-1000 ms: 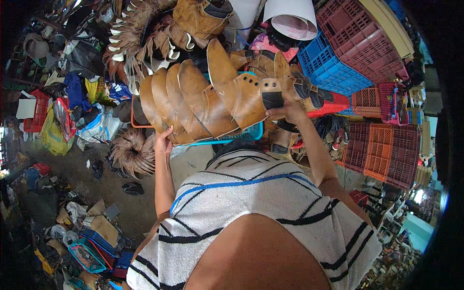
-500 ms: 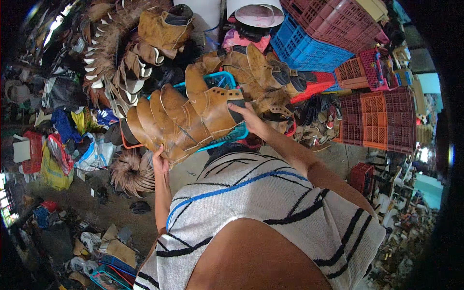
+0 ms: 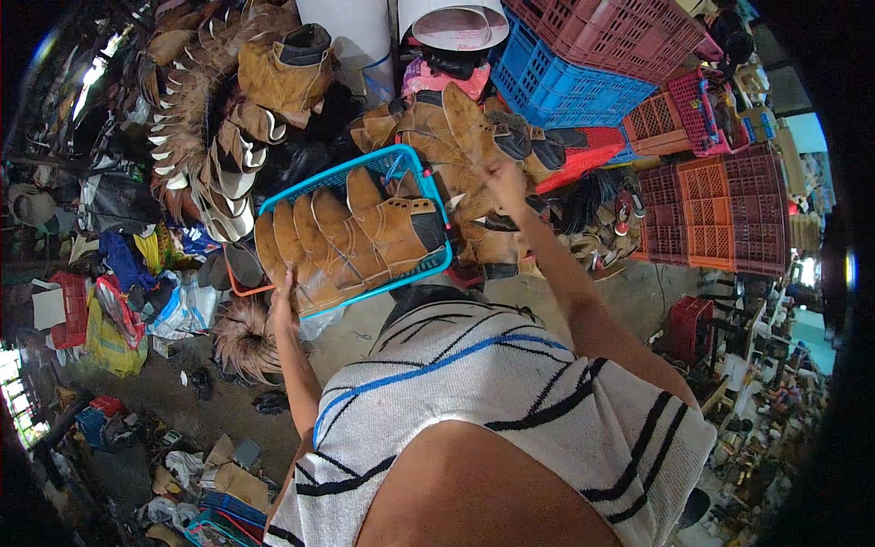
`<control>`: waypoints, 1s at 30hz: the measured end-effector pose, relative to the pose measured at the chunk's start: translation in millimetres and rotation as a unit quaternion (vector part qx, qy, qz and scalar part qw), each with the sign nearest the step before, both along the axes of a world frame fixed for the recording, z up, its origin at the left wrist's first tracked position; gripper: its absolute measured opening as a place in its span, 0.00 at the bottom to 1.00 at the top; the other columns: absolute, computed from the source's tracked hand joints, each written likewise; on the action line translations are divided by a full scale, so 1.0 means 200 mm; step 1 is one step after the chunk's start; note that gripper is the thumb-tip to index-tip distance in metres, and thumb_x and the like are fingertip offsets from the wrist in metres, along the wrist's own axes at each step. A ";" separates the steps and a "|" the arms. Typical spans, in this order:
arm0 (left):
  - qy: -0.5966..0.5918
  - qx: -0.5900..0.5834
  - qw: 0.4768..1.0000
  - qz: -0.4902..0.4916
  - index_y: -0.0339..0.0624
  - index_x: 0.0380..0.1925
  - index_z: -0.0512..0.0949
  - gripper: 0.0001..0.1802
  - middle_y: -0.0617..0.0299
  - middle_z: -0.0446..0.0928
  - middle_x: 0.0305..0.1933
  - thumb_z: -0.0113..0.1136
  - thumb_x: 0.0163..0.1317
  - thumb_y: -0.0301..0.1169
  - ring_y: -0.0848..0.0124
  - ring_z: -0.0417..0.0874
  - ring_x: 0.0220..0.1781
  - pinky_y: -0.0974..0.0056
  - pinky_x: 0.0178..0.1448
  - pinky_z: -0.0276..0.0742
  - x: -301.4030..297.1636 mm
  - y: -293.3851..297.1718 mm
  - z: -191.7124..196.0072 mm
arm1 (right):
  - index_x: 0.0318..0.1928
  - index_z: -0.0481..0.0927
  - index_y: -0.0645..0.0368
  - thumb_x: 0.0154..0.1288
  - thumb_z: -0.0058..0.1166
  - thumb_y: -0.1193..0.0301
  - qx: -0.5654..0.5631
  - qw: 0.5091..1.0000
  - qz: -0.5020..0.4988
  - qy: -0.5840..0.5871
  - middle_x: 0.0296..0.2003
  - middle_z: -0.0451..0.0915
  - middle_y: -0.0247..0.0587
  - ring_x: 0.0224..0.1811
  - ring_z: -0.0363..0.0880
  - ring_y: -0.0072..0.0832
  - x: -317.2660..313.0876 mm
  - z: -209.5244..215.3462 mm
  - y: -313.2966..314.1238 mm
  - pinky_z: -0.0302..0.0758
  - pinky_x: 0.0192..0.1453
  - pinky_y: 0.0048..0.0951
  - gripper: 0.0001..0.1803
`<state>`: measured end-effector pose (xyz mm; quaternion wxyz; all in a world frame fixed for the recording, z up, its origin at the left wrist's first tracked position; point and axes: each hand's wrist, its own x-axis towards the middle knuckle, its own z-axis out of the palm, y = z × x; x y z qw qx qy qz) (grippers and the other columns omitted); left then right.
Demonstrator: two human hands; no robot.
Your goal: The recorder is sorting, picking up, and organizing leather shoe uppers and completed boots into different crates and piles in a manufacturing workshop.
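Observation:
A row of overlapping tan leather shoe uppers point(image 3: 333, 242) lies in a turquoise plastic basket point(image 3: 365, 296), lace holes and dark lining showing at its right end. My left hand point(image 3: 284, 299) is at the row's near left end, its fingers closed on the edge of the uppers. My right hand point(image 3: 504, 182) is over a pile of brown leather uppers point(image 3: 433, 128) to the right of the basket, close to one tall tan upper point(image 3: 472, 118). Blur hides whether its fingers grip anything.
Blue point(image 3: 570, 82) and maroon crates point(image 3: 620, 36) are stacked at the back right. Orange and maroon crates point(image 3: 711, 214) stand further right. A long curved row of brown uppers point(image 3: 187, 114) lies at the back left. Bags point(image 3: 114, 337) sit on the left.
The row of uppers has gone down into the basket. My right hand has let go of its right end and moved right and away, over the pile. My left hand stays at the near left end.

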<state>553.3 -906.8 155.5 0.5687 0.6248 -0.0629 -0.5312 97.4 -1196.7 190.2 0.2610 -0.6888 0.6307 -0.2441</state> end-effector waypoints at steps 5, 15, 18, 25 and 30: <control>-0.039 -0.057 0.995 0.077 0.36 0.54 0.76 0.21 0.60 0.79 0.52 0.58 0.66 0.38 0.70 0.78 0.53 0.65 0.55 0.72 -0.04 0.08 -0.03 | 0.44 0.80 0.59 0.50 0.65 0.56 -0.173 0.975 -0.014 0.137 0.46 0.75 0.51 0.51 0.74 0.47 -0.36 -0.30 -0.41 0.72 0.52 0.46 0.25; -0.227 0.003 0.939 0.257 0.37 0.52 0.77 0.19 0.59 0.81 0.47 0.62 0.62 0.33 0.74 0.82 0.43 0.70 0.40 0.76 -0.29 0.20 0.08 | 0.49 0.78 0.57 0.50 0.67 0.58 0.050 0.985 0.017 0.166 0.46 0.80 0.50 0.51 0.77 0.49 -0.50 -0.39 -0.70 0.74 0.50 0.43 0.26; -0.295 -0.032 0.914 0.275 0.35 0.52 0.76 0.19 0.57 0.81 0.46 0.62 0.62 0.32 0.75 0.81 0.42 0.69 0.37 0.75 -0.40 0.16 0.12 | 0.46 0.79 0.59 0.52 0.66 0.58 0.002 0.993 0.020 0.118 0.43 0.81 0.49 0.47 0.78 0.48 -0.53 -0.23 -0.68 0.74 0.49 0.41 0.24; -0.530 -0.118 0.811 0.219 0.26 0.50 0.75 0.16 0.51 0.79 0.48 0.55 0.66 0.28 0.69 0.80 0.46 0.65 0.51 0.75 -0.70 -0.23 0.51 | 0.43 0.78 0.63 0.53 0.65 0.64 -0.173 0.979 0.108 0.030 0.41 0.79 0.47 0.46 0.77 0.47 -0.55 0.49 -0.34 0.72 0.48 0.40 0.20; -0.436 -0.188 0.871 0.123 0.30 0.49 0.77 0.15 0.54 0.81 0.45 0.55 0.66 0.30 0.71 0.80 0.47 0.68 0.54 0.73 -1.00 -0.55 0.66 | 0.39 0.76 0.68 0.55 0.63 0.69 -0.177 0.967 0.153 -0.097 0.37 0.77 0.48 0.41 0.77 0.45 -0.50 0.82 -0.11 0.72 0.45 0.36 0.16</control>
